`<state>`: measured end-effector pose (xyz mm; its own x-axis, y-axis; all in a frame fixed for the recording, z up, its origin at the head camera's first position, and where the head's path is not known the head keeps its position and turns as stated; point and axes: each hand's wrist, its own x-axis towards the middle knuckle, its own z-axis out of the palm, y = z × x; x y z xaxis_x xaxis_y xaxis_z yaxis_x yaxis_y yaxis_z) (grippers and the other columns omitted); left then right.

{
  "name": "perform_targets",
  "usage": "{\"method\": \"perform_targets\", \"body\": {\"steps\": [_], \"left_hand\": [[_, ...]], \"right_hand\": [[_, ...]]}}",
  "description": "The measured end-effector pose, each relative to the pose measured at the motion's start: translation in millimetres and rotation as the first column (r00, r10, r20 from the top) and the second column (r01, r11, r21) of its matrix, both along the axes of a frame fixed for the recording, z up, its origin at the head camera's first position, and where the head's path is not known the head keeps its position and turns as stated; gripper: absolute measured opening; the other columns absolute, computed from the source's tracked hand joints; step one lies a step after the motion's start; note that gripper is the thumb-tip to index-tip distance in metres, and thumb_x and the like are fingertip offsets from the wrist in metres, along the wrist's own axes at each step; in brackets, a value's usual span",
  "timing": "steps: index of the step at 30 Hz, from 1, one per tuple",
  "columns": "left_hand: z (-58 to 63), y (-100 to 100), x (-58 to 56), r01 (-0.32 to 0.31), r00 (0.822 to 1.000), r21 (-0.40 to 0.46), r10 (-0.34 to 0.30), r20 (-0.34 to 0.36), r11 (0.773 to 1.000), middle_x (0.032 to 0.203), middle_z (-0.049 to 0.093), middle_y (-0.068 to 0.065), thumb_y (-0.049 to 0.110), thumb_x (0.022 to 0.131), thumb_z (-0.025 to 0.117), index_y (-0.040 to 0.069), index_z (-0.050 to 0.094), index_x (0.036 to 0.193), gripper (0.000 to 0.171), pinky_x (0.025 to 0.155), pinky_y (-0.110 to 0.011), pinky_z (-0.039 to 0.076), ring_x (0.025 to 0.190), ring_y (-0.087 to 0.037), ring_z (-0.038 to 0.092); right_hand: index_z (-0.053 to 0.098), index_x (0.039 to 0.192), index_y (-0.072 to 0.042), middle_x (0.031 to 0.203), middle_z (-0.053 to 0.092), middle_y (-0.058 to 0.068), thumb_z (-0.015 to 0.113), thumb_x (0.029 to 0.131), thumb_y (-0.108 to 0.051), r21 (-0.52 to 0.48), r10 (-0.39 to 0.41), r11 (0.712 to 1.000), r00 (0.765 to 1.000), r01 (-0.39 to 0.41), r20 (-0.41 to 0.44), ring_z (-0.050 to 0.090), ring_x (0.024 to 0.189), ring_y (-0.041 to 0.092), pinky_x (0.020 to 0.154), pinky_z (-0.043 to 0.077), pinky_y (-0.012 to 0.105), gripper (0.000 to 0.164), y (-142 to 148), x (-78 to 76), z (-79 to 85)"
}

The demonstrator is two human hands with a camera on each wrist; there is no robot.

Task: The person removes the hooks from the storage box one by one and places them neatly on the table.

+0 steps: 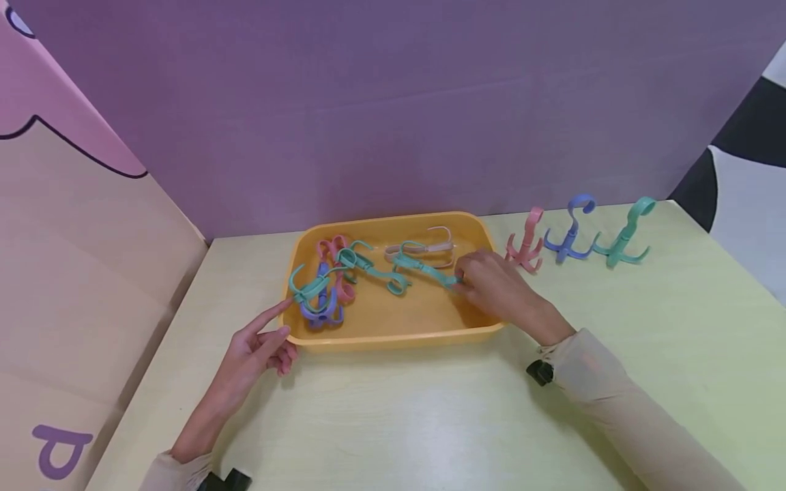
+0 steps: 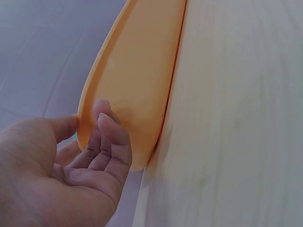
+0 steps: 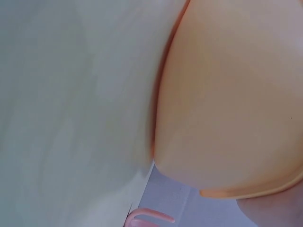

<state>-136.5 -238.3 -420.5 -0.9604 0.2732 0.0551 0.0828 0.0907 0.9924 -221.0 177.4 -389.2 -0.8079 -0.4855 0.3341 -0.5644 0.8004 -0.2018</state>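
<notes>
A yellow plastic tray (image 1: 399,326) holds several claw-shaped plastic hooks. My right hand (image 1: 491,283) reaches over its right side and pinches the end of a green hook (image 1: 424,267); the fingertips are partly hidden. Behind that hook lies a pale pink hook (image 1: 424,249). At the tray's left front corner, my left hand (image 1: 252,351) touches the rim with thumb and straight index finger, beside another green hook (image 1: 313,288). The left wrist view shows its other fingers loosely bent against the tray's outer wall (image 2: 137,61). A blue hook (image 1: 319,314) and a third green hook (image 1: 368,268) lie nearby.
Right of the tray, a pink hook (image 1: 524,252), a blue hook (image 1: 571,239) and a green hook (image 1: 623,239) stand in a row on the pale table (image 1: 393,416). A purple backdrop (image 1: 393,123) rises behind the table, and a printed panel (image 1: 80,273) flanks its left.
</notes>
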Motion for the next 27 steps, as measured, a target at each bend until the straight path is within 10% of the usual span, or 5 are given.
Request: {"method": "perform_targets", "body": {"steps": [12, 27], "left_hand": [[-2.0, 0.2, 1.2, -0.004, 1.000, -0.007, 0.004, -0.003, 1.000, 0.079, 0.068, -0.012, 0.017, 0.105, 0.052, 0.011, 0.039, 0.153, 0.050, 0.058, -0.028, 0.055, 0.061, -0.019, 0.061], [-0.4, 0.8, 0.7, 0.001, 1.000, -0.009, -0.001, -0.003, 1.000, 0.078, 0.069, -0.009, 0.018, 0.105, 0.053, 0.012, 0.039, 0.152, 0.050, 0.057, -0.029, 0.055, 0.061, -0.018, 0.061]], "right_hand": [[0.069, 0.096, -0.007, 0.095, 0.071, 0.004, 0.075, 0.091, -0.023, -0.077, -0.004, 0.997, 0.995, 0.012, 0.101, 0.057, 0.069, 0.016, 0.060, 0.049, 0.031, 0.018, 0.1, 2.0, 3.6], [0.068, 0.095, -0.007, 0.086, 0.068, 0.002, 0.076, 0.090, -0.019, -0.228, 0.113, 0.965, 0.989, -0.133, -0.099, 0.062, 0.076, 0.020, 0.069, 0.052, 0.034, 0.015, -3.0, 8.2, 22.7]]}}
